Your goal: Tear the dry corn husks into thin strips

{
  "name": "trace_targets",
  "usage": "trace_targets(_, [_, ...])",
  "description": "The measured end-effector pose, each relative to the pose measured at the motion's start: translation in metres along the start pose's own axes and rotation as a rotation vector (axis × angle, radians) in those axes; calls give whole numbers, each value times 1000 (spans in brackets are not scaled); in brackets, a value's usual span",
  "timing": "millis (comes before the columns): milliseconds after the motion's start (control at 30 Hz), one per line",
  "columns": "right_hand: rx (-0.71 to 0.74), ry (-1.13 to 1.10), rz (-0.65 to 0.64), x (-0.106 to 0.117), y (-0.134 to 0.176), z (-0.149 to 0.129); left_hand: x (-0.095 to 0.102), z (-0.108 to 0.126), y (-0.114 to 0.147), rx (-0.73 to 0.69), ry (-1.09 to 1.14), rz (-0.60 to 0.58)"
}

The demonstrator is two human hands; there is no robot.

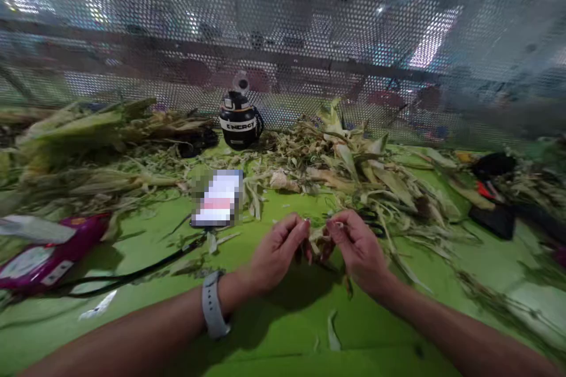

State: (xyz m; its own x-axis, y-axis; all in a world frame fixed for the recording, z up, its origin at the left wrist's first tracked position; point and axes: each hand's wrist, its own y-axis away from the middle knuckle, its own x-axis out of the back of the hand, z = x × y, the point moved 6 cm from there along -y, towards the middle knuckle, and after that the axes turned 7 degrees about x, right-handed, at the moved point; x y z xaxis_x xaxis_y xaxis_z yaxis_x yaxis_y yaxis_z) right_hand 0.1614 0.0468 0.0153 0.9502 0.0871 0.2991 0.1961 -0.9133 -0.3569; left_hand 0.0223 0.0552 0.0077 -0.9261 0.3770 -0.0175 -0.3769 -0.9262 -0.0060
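Observation:
My left hand (278, 253) and my right hand (360, 253) face each other low over the green table, fingers pinched. Between their fingertips is a thin pale piece of corn husk (317, 240), partly hidden by the fingers. A light watch strap (214, 306) circles my left wrist. Just behind my right hand lie black loops that look like scissor handles (377, 227), half covered by dry strips. A pile of pale green and tan husks (354, 159) spreads beyond both hands. Small husk scraps (333, 331) rest on the table below them.
A phone (219, 197) with a lit, blurred screen lies left of centre. Behind it stands a black jug marked ENERGY (239, 123). A magenta device (53, 253) and a black cord (145, 274) are at left. More husks (84, 129) line a perforated metal screen (283, 29).

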Motion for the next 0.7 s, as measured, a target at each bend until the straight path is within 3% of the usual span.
trace_targets(133, [-53,-104,26,-1,-3,-3,1,1,0,24,33,-18])
trace_targets(267, [-140,-201,-55,-8,-2,3,6,2,0,50,-48,27])
trace_targets(467, [-103,-161,-86,-11,-3,5,-4,-2,2,78,-25,-132])
trace_targets(700, [-221,-259,-36,-5,-7,7,-6,-1,2,93,-10,-238])
